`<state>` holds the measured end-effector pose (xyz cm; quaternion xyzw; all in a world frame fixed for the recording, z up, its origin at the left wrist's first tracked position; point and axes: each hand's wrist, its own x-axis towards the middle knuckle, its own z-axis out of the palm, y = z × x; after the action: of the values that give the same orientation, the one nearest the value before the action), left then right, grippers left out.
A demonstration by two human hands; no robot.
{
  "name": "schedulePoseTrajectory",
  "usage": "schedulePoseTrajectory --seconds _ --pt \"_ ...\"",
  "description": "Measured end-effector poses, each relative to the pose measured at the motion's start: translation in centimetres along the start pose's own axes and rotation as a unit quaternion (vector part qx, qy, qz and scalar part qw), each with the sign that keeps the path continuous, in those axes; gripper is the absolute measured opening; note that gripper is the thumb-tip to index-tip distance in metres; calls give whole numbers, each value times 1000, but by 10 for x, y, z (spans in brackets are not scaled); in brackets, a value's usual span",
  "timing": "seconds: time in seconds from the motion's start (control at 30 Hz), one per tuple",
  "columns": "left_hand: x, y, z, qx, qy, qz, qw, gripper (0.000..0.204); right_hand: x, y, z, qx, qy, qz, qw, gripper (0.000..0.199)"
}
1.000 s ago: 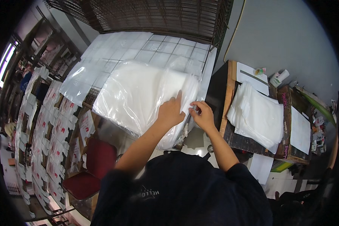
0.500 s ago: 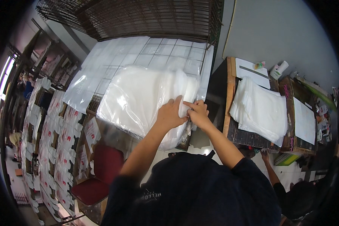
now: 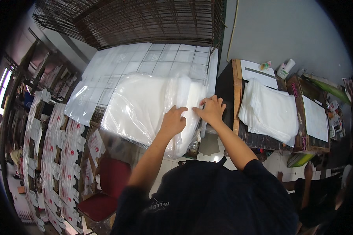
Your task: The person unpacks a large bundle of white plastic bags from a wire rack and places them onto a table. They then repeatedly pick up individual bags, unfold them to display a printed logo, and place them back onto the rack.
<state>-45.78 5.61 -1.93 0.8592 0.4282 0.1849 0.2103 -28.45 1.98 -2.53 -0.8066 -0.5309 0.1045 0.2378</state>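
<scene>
Partly open, left hand [image 3: 173,120] and right hand [image 3: 210,109] touch clear plastic [image 3: 139,107].

We count one left hand [image 3: 173,121] and one right hand [image 3: 211,111], two in all, plus one big clear bag [image 3: 135,105], one pile of white sheets [image 3: 268,113], one red chair [image 3: 113,178] and one co-worker [image 3: 319,197]. Leftward we see three rows of printed sheets [image 3: 51,156].

bag [image 3: 137,105]: plastic, glossy | rack [image 3: 157,25]: metal, rough | wall [image 3: 290,35]: smooth, matt | shirt [image 3: 223,199]: cloth, matt
</scene>
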Motion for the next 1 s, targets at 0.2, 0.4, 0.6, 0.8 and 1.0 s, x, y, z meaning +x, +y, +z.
schedulePoseTrajectory --seconds 0.2,0.4,0.6,0.8,1.0 --pt "-1 -7 -3 -32 -6 -5 999 41 -4 -18 18 30 21 46 998 35" --pt "-6 -5 -14 -63 5 -11 998 55 -24 -37 22 80 162 -109 978 19" --pt "-16 -13 -13 -91 6 11 996 70 -24 -43 17 257 -95 -47 961 17" --pt "-16 -23 -11 -117 23 -25 993 67 -13 -21 32 458 -176 -109 864 30" --pt "-13 -14 -9 -65 36 -60 995 64 -18 -24 19 358 -184 -147 904 41"
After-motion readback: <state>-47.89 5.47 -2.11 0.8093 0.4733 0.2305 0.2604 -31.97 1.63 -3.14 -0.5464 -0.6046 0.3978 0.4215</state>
